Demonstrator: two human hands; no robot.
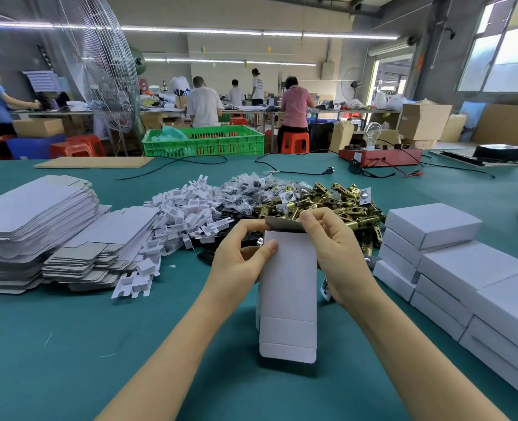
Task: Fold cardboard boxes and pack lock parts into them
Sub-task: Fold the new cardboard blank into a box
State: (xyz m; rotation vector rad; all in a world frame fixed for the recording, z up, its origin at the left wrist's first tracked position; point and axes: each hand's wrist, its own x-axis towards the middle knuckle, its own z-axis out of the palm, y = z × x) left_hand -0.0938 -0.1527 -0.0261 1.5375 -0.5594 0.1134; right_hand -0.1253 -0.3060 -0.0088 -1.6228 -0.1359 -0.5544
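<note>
Both forearms reached to a white cardboard box held above the tabletop; left hand pinched its left edge, right hand fingers folded the flap at twelve o'clock. Light, creasable card: best gripped along edges. Brass lock parts lay beyond.

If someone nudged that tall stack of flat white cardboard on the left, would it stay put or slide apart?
The stack of flat cardboard would probably slide apart: its sheets already sit fanned and uneven at the edges. Each sheet looks thin and light, so it likely bends when lifted by one end. The smooth green table gives little grip.
</note>
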